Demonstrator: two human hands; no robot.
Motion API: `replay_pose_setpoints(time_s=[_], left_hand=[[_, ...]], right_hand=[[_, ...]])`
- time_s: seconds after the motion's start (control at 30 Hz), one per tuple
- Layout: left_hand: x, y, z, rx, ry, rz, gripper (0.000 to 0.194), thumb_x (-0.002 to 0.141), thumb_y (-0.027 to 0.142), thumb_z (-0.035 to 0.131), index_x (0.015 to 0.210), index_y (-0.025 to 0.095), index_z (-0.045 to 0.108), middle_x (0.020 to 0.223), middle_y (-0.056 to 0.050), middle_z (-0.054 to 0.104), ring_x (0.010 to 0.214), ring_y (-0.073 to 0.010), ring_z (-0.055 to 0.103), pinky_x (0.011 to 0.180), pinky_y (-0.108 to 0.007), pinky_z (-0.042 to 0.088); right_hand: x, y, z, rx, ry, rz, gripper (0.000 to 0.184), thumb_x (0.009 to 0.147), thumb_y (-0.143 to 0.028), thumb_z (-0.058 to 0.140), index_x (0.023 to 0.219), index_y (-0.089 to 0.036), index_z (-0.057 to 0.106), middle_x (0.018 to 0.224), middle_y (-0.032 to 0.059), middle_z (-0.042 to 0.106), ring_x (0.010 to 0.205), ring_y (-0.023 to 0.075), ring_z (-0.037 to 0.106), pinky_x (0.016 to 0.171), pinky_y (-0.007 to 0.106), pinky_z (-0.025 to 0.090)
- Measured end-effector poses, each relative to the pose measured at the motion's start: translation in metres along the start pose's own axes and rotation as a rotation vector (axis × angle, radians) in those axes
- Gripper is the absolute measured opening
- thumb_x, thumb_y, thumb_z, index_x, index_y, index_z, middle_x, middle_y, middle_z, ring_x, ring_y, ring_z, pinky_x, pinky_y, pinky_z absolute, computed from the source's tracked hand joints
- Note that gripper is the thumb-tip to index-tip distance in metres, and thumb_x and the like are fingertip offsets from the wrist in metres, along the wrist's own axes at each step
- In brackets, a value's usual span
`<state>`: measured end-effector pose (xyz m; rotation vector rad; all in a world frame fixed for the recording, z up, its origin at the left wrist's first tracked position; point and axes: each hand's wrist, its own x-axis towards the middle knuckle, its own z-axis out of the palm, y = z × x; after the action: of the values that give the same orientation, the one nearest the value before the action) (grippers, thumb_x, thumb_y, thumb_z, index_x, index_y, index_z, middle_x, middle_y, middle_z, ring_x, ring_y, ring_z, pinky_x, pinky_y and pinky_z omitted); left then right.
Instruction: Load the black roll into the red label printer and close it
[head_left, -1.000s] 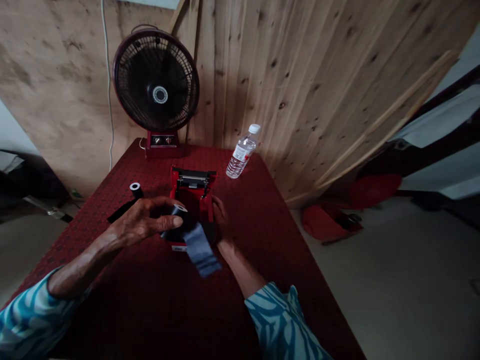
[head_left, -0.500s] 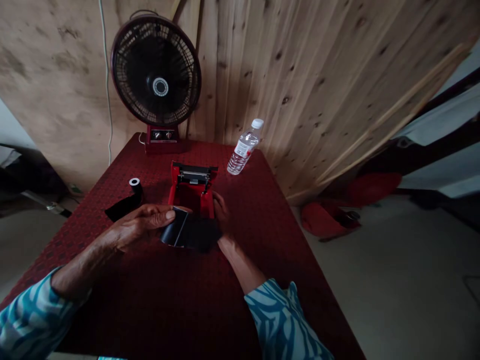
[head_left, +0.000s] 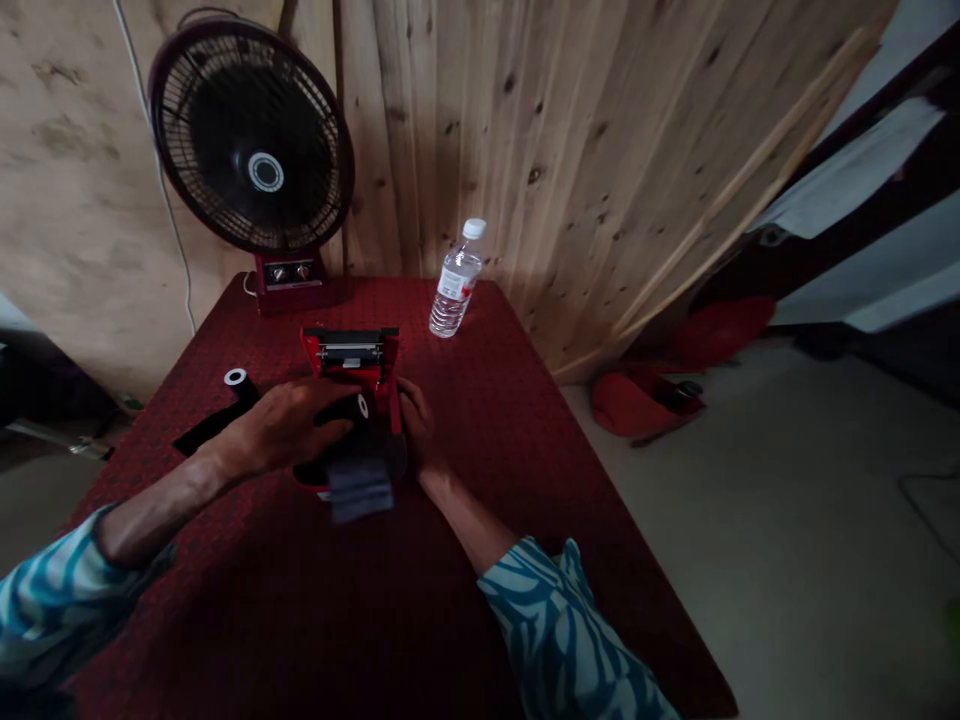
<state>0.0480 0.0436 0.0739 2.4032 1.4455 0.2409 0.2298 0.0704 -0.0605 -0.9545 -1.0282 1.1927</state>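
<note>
A red device (head_left: 395, 410) with its lid raised, like a small label printer, stands on the dark red table. My left hand (head_left: 289, 420) grips a black roll (head_left: 341, 412) with a white core over the open body. From the roll a dark strip (head_left: 360, 490) hangs over the device's front edge, smeared by motion. My right hand (head_left: 421, 425) holds the device's right side, its fingers partly hidden behind the wall. Left of the device, a second black roll (head_left: 236, 380) stands on end with part of its strip unrolled.
The table (head_left: 510, 450) is covered in patterned dark red cloth. A fan (head_left: 259, 150) stands at the back left, against the wooden wall (head_left: 525, 120). A water bottle (head_left: 454, 285) stands at the back right. On the floor to the right lies a red container (head_left: 637, 405).
My left hand has brought the roll into the device's opening, and its strip now drapes over the front. My right hand stays at the device's side. The whole view has shifted.
</note>
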Motion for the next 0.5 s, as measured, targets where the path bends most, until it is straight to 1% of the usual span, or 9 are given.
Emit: replay_pose_setpoints(time_s=[0.07, 0.13, 0.2, 0.27, 0.33, 0.4, 0.5], left_hand=[[0.011, 0.006, 0.007, 0.175, -0.016, 0.001, 0.043, 0.085, 0.022, 0.057, 0.127, 0.019, 0.063, 0.125, -0.013, 0.068, 0.111, -0.0314, 0.065, 0.093, -0.042, 0.051], [0.019, 0.014, 0.009, 0.300, -0.055, -0.033, 0.037, 0.085, 0.018, 0.057, 0.121, 0.021, 0.066, 0.121, -0.013, 0.070, 0.107, -0.0324, 0.067, 0.088, -0.043, 0.054], [0.026, 0.022, 0.008, 0.364, -0.103, -0.067, 0.032, 0.086, 0.018, 0.056, 0.116, 0.023, 0.068, 0.116, -0.012, 0.072, 0.102, -0.0339, 0.069, 0.083, -0.045, 0.056], [0.031, 0.026, 0.007, 0.390, -0.150, -0.078, 0.032, 0.086, 0.016, 0.056, 0.115, 0.022, 0.067, 0.115, -0.013, 0.072, 0.101, -0.0352, 0.069, 0.082, -0.046, 0.056], [0.035, 0.026, 0.008, 0.398, -0.163, -0.081, 0.035, 0.085, 0.013, 0.056, 0.117, 0.023, 0.066, 0.116, -0.012, 0.071, 0.102, -0.0342, 0.069, 0.081, -0.045, 0.056], [0.039, 0.021, 0.011, 0.384, -0.153, -0.076, 0.037, 0.084, 0.010, 0.055, 0.117, 0.023, 0.065, 0.118, -0.012, 0.070, 0.102, -0.0320, 0.069, 0.081, -0.042, 0.056], [0.045, 0.009, 0.020, 0.344, -0.159, -0.049, 0.031, 0.082, 0.010, 0.056, 0.109, 0.019, 0.067, 0.114, -0.013, 0.071, 0.101, -0.0308, 0.069, 0.080, -0.040, 0.055]], right_hand=[[0.001, 0.000, 0.000, -0.005, -0.005, -0.005, 0.033, 0.083, -0.042, 0.056, 0.109, -0.024, 0.067, 0.117, 0.0025, 0.070, 0.111, 0.0202, 0.061, 0.102, 0.037, 0.045], [0.002, 0.002, -0.001, -0.003, -0.014, -0.010, 0.033, 0.084, -0.042, 0.055, 0.109, -0.025, 0.067, 0.117, 0.0025, 0.070, 0.113, 0.0202, 0.061, 0.103, 0.037, 0.045], [0.002, 0.003, -0.001, -0.002, -0.014, -0.027, 0.032, 0.084, -0.041, 0.055, 0.109, -0.025, 0.067, 0.117, 0.0024, 0.070, 0.113, 0.0200, 0.061, 0.103, 0.037, 0.044], [0.002, 0.003, -0.001, -0.005, -0.009, -0.043, 0.032, 0.084, -0.040, 0.055, 0.108, -0.025, 0.067, 0.117, 0.0024, 0.070, 0.114, 0.0198, 0.060, 0.104, 0.036, 0.044], [0.002, 0.003, -0.001, -0.003, -0.005, -0.041, 0.032, 0.084, -0.040, 0.054, 0.108, -0.025, 0.067, 0.116, 0.0024, 0.070, 0.113, 0.0197, 0.061, 0.103, 0.036, 0.044], [0.002, 0.003, -0.001, 0.002, -0.012, -0.030, 0.032, 0.084, -0.039, 0.054, 0.109, -0.025, 0.067, 0.116, 0.0025, 0.070, 0.112, 0.0196, 0.061, 0.103, 0.036, 0.045], [0.003, 0.003, -0.001, -0.006, -0.016, -0.030, 0.032, 0.083, -0.039, 0.054, 0.109, -0.025, 0.067, 0.116, 0.0027, 0.070, 0.113, 0.0199, 0.061, 0.103, 0.036, 0.045]])
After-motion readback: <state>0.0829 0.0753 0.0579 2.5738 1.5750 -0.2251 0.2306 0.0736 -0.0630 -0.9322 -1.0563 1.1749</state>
